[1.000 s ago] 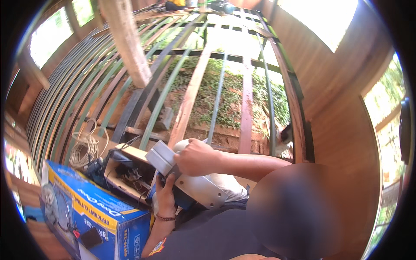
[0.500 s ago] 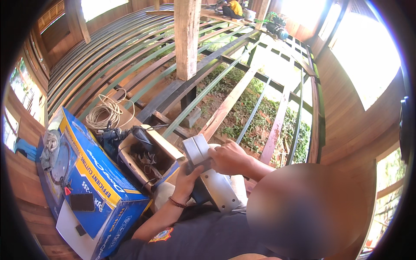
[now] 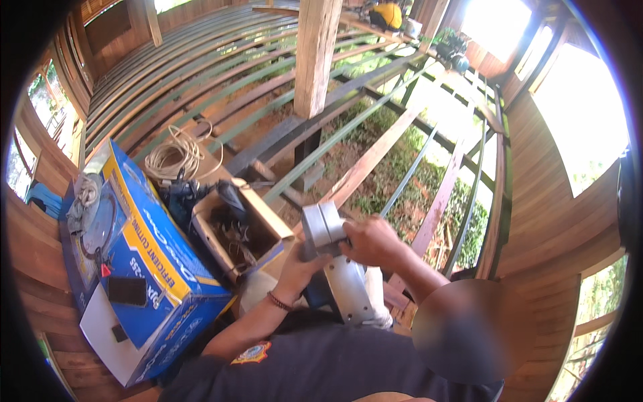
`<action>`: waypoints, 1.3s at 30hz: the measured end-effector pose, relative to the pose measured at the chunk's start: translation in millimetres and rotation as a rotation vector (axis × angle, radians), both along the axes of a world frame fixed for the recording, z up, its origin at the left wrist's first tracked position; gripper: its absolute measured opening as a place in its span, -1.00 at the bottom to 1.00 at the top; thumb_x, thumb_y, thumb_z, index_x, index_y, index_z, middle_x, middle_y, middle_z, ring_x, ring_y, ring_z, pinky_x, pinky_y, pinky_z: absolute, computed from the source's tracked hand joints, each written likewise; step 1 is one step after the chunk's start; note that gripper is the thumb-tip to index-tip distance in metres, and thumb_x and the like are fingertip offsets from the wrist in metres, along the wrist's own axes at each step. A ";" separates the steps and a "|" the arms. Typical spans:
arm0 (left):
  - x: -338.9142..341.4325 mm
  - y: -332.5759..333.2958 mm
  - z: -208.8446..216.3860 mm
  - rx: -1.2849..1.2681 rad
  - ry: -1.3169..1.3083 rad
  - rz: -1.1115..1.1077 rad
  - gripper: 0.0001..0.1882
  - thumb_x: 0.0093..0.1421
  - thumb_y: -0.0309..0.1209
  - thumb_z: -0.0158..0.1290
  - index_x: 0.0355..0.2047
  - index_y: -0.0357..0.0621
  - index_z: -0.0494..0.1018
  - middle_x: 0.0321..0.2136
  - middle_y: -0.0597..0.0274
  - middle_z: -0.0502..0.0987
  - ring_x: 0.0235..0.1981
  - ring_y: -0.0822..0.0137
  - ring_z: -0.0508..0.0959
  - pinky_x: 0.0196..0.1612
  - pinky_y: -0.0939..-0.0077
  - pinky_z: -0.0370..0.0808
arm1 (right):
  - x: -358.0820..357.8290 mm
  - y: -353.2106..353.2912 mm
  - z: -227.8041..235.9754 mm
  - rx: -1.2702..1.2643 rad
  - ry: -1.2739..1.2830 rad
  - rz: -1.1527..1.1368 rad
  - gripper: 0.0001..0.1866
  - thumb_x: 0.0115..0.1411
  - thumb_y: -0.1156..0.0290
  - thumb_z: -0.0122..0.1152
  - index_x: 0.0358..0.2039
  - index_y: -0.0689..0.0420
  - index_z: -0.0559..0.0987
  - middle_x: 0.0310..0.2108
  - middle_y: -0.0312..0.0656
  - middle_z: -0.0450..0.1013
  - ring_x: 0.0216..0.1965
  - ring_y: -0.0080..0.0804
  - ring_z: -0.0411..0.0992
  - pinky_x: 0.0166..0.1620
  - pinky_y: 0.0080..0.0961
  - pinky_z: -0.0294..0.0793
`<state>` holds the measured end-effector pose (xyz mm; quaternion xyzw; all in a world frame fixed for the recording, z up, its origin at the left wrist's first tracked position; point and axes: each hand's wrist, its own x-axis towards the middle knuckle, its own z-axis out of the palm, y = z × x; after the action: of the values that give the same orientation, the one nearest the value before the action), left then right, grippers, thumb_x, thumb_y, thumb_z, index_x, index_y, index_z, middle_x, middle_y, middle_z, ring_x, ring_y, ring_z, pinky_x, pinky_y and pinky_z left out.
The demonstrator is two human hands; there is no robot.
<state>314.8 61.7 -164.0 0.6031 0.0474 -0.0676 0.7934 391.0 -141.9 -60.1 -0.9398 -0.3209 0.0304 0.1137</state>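
In front of my body is a power tool with a flat silver metal sole and a dark blue body, which looks like an electric planer (image 3: 348, 295) turned sole up. My left hand (image 3: 303, 269) wraps round its side near the middle, the thumb lying across the metal. A beaded bracelet circles that wrist. Curled fingers of my right hand (image 3: 376, 242) press against the opposite edge, just below the split end block of the planer. Anything small inside those fingers is hidden.
On my left stands a large blue and yellow box (image 3: 154, 248) with a grey cloth (image 3: 86, 201) on it. Beside it are an open carton (image 3: 268, 224) of tools and a coiled cable (image 3: 177, 155). Open floor joists (image 3: 355, 124) surround a wooden post (image 3: 316, 60); someone in yellow (image 3: 386, 17) is far off.
The whole view has shifted, so the room sits further right and slightly lower. Both hands remain at the planer, with the right still at its far edge.
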 end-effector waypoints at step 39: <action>-2.0 18.5 18.2 0.286 -0.118 -0.027 -0.18 0.14 -0.13 0.27 0.28 -0.46 0.36 0.16 -0.15 0.41 0.22 0.05 0.43 0.36 0.24 0.30 | -57.0 -7.8 -97.5 1.584 0.954 -0.575 -0.53 0.46 0.39 -0.01 0.32 0.26 0.47 0.03 -0.24 0.56 0.02 -0.52 0.49 0.11 -0.54 0.46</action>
<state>312.8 80.3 -145.8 0.7135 0.0016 -0.0352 0.6998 334.0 -149.7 -157.7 -0.5221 0.0738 0.1544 0.8355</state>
